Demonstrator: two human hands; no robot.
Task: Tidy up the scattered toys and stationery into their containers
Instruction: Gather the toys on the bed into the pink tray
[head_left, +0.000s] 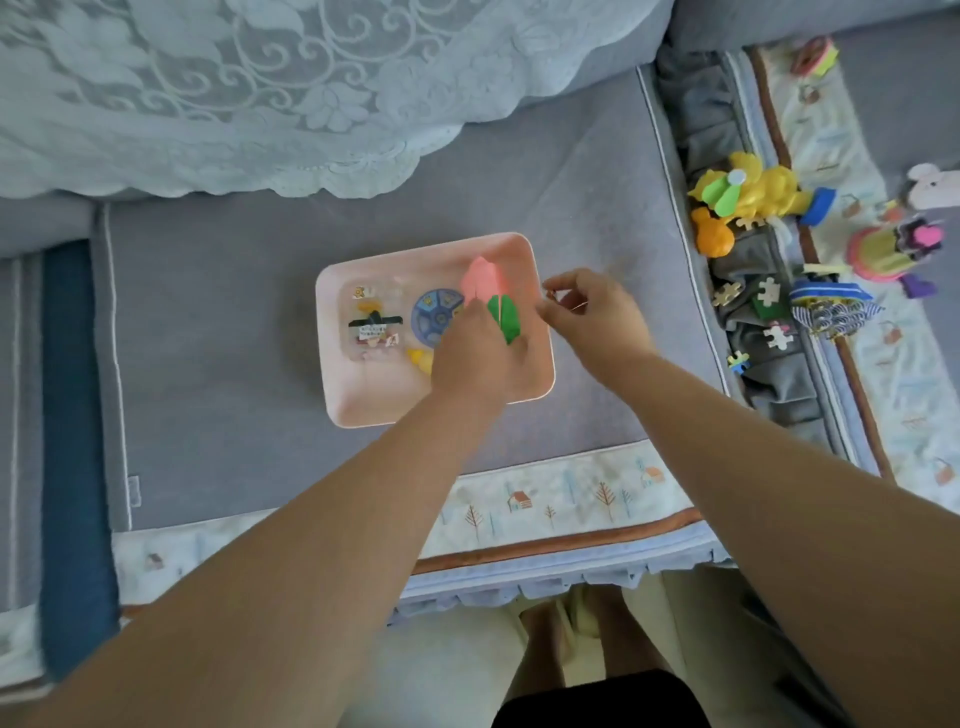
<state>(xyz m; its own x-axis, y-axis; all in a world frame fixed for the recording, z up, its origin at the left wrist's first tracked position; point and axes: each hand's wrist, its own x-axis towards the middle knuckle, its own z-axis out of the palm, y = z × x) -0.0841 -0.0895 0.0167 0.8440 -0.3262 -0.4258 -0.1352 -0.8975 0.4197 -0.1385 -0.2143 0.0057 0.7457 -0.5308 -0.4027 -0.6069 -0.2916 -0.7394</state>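
A pink tray lies on the grey sofa seat. Inside it are a clear packet of small items, a blue round disc and a yellow piece. My left hand reaches into the tray and holds a pink and a green paper shape, which stand up from its fingers. My right hand hovers just right of the tray's rim, thumb and fingers curled together as if pinching something tiny; what it holds is too small to make out.
Scattered toys lie on the right sofa section: a yellow toy with green blades, an orange piece, puzzle pieces, a striped blue item, a pink-and-green toy. A lace cover drapes the backrest.
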